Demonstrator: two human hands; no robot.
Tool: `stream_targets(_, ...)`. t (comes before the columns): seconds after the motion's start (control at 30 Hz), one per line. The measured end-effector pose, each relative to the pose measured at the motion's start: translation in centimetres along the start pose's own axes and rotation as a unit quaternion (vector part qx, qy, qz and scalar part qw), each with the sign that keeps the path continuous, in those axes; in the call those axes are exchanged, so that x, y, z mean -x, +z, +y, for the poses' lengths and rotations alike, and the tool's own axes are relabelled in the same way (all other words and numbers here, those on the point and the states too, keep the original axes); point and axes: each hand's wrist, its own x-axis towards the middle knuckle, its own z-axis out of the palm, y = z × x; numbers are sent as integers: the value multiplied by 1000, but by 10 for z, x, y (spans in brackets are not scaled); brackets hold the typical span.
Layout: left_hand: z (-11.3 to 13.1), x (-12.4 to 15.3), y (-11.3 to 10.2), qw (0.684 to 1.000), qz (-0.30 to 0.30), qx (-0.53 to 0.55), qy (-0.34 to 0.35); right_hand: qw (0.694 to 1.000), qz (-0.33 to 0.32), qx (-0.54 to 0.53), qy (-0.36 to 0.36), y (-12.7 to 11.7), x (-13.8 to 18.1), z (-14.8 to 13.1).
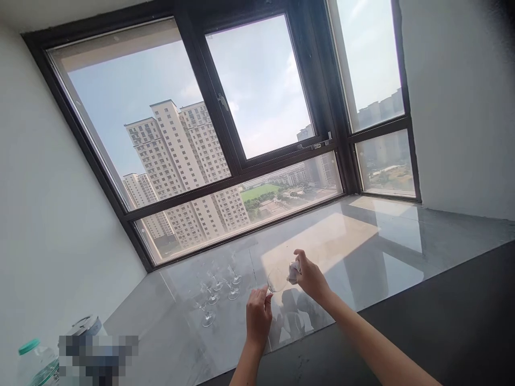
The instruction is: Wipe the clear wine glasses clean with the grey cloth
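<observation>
Head view, hands holding round clear glass, crumpled cloth

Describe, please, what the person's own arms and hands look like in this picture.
The left hand and right hand are bare, without gloves. Both forearms are uncovered; no sleeve, watch or bracelet shows. Rings are too small to judge.

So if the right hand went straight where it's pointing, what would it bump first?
Probably the clear glass in the left hand; the crumpled cloth in the right hand would touch it first. Depth is unclear, so it might slip past.
</observation>
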Motion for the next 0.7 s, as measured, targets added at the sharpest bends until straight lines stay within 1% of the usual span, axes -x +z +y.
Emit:
stream_targets(0.07,0,0,1,1000,-8,16,-5,997,-9,-72,-4,10,3,2)
stream_targets(0.13,0,-1,2,999,-7,30,-22,985,-29,-166,22,24,10,-3)
stream_targets(0.2,-1,0,3,998,-3,47,-45,959,-54,-264,86,39,20,-14)
stream_targets(0.27,-4,0,5,996,-2,63,-62,929,-69,-335,138,51,30,-28)
stream_targets(0.33,-7,1,7,995,4,69,-71,915,-39,-367,161,58,39,-42)
stream_targets(0.37,-9,2,8,995,12,63,-75,915,-8,-369,164,59,41,-48)
stream_targets(0.43,-11,3,10,996,28,34,-76,922,60,-350,152,56,41,-56)
stream_targets(0.5,-12,3,11,997,28,6,-70,940,102,-306,109,45,33,-57)
stream_targets(0.57,-10,3,11,998,10,-8,-59,960,120,-247,56,29,19,-52)
stream_targets(0.63,-7,2,10,999,-8,-6,-44,973,133,-186,28,11,1,-42)
stream_targets(0.67,-6,2,9,999,-14,-2,-36,979,128,-158,17,4,-7,-37)
stream_targets(0.7,-5,1,8,999,-17,2,-31,985,108,-138,4,-1,-13,-31)
